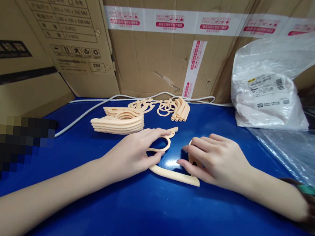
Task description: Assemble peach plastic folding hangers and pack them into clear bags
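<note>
Right of the stack (116, 124), the frame (168, 144), pinched in the left grip (143, 148), runs its long bar (178, 176) away from the stack toward the right grip (212, 158), curled around a half-hidden part (190, 158).

A glossy blue table (142, 216) stretches before me, a curved beige piece (176, 176) lying near its middle. Farther back sit a neat stack of beige pieces (117, 126), some loose parts (142, 105) and short bent tubes (181, 111), near a white cable (165, 93). At right, I have a white plastic bag (270, 106) and clear plastic sheeting (293, 155).
</note>
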{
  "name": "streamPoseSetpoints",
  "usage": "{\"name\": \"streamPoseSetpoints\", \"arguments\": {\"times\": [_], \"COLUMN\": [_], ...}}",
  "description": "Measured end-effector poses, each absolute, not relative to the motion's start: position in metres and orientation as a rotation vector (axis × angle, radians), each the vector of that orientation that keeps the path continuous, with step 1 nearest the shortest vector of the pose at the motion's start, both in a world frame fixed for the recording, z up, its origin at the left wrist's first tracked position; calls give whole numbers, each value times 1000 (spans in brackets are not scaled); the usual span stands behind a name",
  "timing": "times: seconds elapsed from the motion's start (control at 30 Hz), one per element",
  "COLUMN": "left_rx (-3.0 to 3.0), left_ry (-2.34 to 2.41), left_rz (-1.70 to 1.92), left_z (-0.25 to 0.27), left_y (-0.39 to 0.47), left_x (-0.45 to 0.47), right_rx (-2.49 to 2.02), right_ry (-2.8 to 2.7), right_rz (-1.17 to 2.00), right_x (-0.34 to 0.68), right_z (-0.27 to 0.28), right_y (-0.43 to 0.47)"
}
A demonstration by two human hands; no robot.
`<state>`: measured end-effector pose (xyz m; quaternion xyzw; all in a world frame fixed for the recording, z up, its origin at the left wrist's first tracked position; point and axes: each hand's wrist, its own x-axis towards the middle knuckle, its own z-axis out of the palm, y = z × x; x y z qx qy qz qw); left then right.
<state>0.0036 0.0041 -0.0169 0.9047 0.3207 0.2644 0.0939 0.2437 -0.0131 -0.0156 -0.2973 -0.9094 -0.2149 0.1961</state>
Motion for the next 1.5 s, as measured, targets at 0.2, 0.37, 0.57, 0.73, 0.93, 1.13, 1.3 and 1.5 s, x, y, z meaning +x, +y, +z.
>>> {"name": "streamPoseSetpoints", "arguments": {"times": [0.2,0.37,0.57,0.73,0.93,1.13,1.3,1.5], "left_rx": [2694,2708,2704,2698,2684,2691,2709,2722], "left_ry": [1007,1044,1075,1079,1083,1080,1078,1046], "left_rz": [713,673,629,608,590,595,598,615], "left_z": [-19,-17,-15,-14,-13,-13,-12,-12], "left_y": [4,4,3,3,4,4,4,3], "left_x": [2,0,1,1,-1,0,1,1], "right_rx": [-560,-388,-369,-349,-398,-467,-474,-539], "right_ry": [-2629,-2687,-2716,-2754,-2710,-2705,-2745,-2746], "right_rz": [-374,-86,10,78,87,130,280,296], "right_x": [241,238,237,237,230,226,226,229], "right_z": [-15,-18,-21,-19,-17,-15,-13,-12], "right_y": [-17,-24,-27,-27,-37,-47,-42,-30]}}
